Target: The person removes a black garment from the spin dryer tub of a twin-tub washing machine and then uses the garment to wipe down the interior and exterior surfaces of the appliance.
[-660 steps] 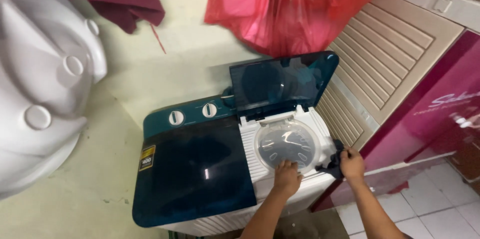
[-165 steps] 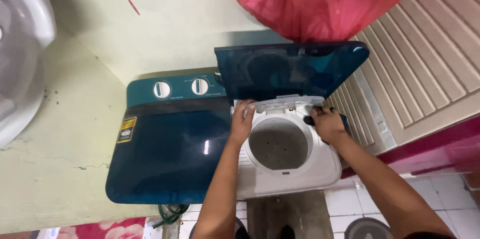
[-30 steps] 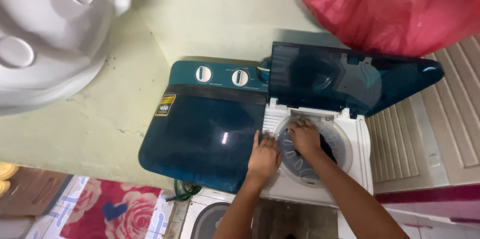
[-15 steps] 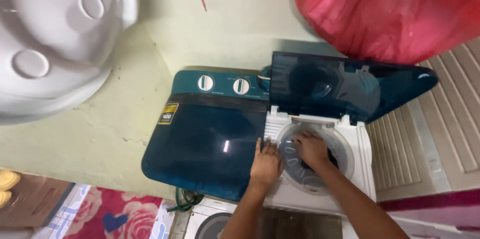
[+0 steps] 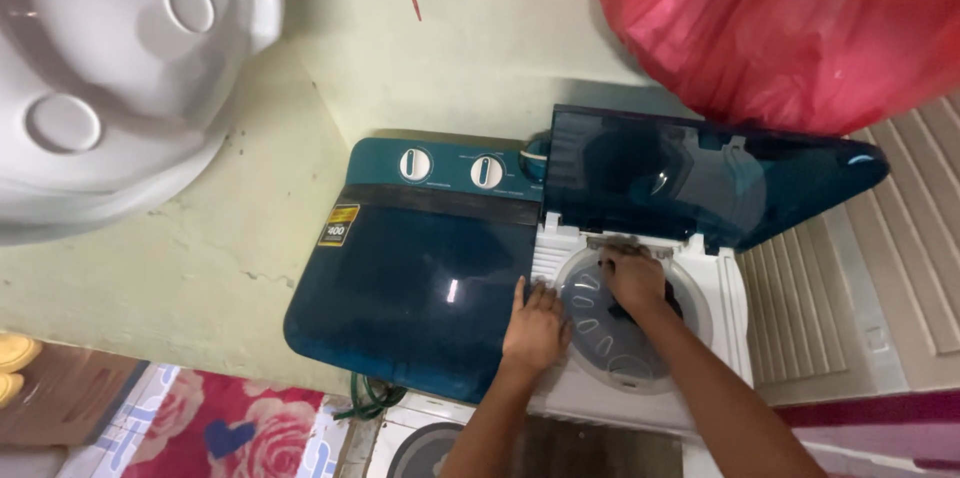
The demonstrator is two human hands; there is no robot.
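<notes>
Looking down from your head camera, you see a teal twin-tub washing machine (image 5: 420, 308) against a pale green wall. Your left hand (image 5: 535, 328) lies flat, fingers together, on the white rim at about nine o'clock of the round spin tub opening (image 5: 625, 313). Your right hand (image 5: 632, 280) presses down, fingers curled, on the clear inner cover disc (image 5: 600, 323), near its twelve o'clock edge, with dark laundry (image 5: 665, 300) showing just beside it. At twelve o'clock of the tub, the tinted spin lid (image 5: 700, 178) stands raised. Two white dials (image 5: 450, 169) sit at ten o'clock, and a red plastic bag (image 5: 780, 18) hangs above.
</notes>
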